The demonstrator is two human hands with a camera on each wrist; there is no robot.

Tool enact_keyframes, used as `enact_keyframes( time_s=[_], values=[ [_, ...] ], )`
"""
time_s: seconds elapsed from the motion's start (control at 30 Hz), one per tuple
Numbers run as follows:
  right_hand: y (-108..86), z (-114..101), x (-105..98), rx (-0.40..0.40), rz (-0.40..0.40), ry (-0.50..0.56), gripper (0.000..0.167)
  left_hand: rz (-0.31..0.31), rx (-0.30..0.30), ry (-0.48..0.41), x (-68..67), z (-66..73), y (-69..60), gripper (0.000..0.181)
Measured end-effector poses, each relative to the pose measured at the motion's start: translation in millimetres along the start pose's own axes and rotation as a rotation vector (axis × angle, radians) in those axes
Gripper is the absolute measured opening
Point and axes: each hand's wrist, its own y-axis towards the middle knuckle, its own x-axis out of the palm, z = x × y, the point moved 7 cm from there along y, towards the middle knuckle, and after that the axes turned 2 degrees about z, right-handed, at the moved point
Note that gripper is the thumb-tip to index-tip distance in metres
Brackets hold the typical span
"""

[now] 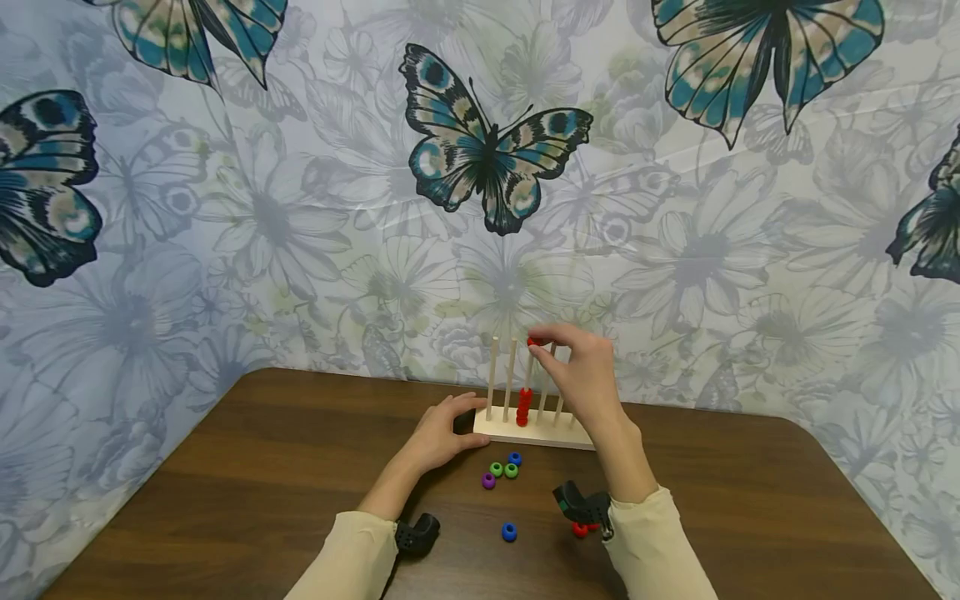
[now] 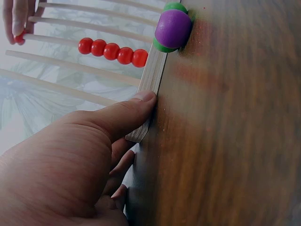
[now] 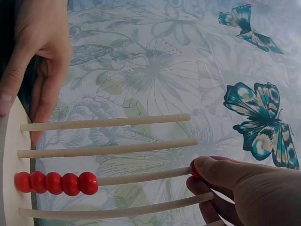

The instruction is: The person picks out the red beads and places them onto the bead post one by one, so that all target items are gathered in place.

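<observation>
A pale wooden peg stand with several upright pegs stands towards the back of the table. My left hand grips the left end of its base, thumb on the front edge and fingers behind. Several red beads are stacked at the bottom of the third peg from the left. At that peg's tip, my right hand pinches another red bead between thumb and fingers. Whether this bead is threaded on the tip is hidden by the fingers. The other pegs in sight, such as the leftmost peg, carry no beads.
In front of the stand lie green beads, a purple bead and a blue bead. Another blue bead lies nearer me. Red beads are partly hidden by the right wrist camera. Behind the table hangs a butterfly-patterned cloth.
</observation>
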Motion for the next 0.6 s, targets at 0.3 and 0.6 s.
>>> enact_keyframes(
  time_s=[0.3, 0.6],
  values=[
    [-8.1, -2, -14, -0.033, 0.033, -0.026, 0.028, -0.004, 0.009, 0.002, 4.9, -1.4, 0.8, 0.056],
    [-26.4, -5, -42, -0.13, 0.06, -0.026, 0.024, 0.001, -0.003, -0.001, 0.1, -2.2, -0.5, 0.057]
  ],
)
